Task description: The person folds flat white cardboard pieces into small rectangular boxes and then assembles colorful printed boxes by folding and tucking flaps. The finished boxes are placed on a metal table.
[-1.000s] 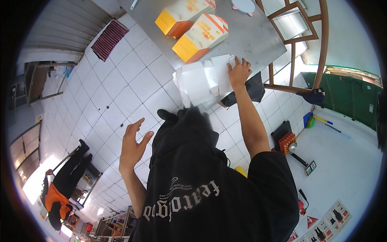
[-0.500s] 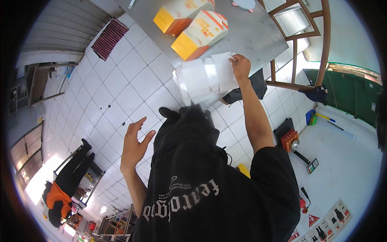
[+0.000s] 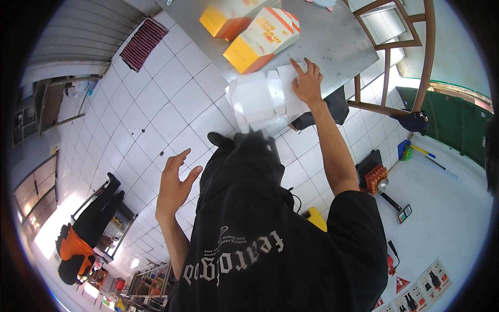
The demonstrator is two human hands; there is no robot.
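My right hand [image 3: 306,82] lies flat, fingers spread, on the right side of a loose stack of white flat sheets [image 3: 258,100] at the near edge of a grey steel table [image 3: 340,44]. Just beyond the sheets lie two orange, yellow and white cartons [image 3: 262,40] [image 3: 228,16]. My left hand [image 3: 173,183] hangs in the air over the white tiled floor, fingers apart, holding nothing. My black printed shirt [image 3: 270,244] fills the lower middle of the view.
A wooden chair frame [image 3: 410,57] stands right of the table, a black bag [image 3: 338,109] under its edge. A striped mat [image 3: 143,44] lies at upper left. A tray of eggs [image 3: 376,179] sits on the floor at right. A person in orange and black [image 3: 78,239] is at lower left.
My right hand slid farther up onto the sheets, and the stack shifted slightly on the table edge. My left hand stayed raised and open, barely moving.
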